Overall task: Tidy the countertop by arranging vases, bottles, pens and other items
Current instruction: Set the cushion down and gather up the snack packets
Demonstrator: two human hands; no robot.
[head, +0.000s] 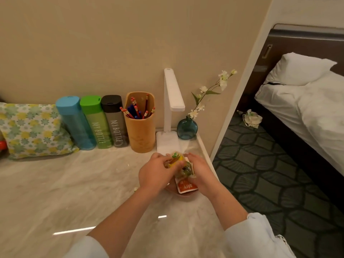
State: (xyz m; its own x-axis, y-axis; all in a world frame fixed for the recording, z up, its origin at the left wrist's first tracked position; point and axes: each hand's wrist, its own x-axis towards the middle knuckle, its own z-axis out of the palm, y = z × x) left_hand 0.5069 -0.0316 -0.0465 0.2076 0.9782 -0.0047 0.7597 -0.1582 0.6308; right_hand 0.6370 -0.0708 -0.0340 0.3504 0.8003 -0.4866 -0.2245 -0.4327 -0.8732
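- Two hands meet over a small bowl (183,194) near the right edge of the worktop (74,192). Your left hand (155,174) is closed on a yellow-and-green packet (175,158); your right hand (200,173) is closed round a bunch of packets (186,169), with an orange sachet (187,186) lying below it over the bowl.
- Most of the bowl is hidden by your hands. You cannot tell how full it is, so packets may spill over the rim as you press them in.
- Edge risk: the bowl sits close to the worktop's right edge, with carpet (260,174) below. A sideways nudge from your right wrist could push it, or a loose sachet, off.
- Grip risk: the sachets look slick and stacked loosely. Loosen either hand too soon and the bunch likely fans out.
- Reach risk: the white lamp (172,108) base sits just behind your hands, and the blue vase (187,130) with its flower sprig stands beside it. A forward push could knock the vase over.
- Back row, the three bottles (96,121) and the pencil holder (140,127), stands well clear against the wall.
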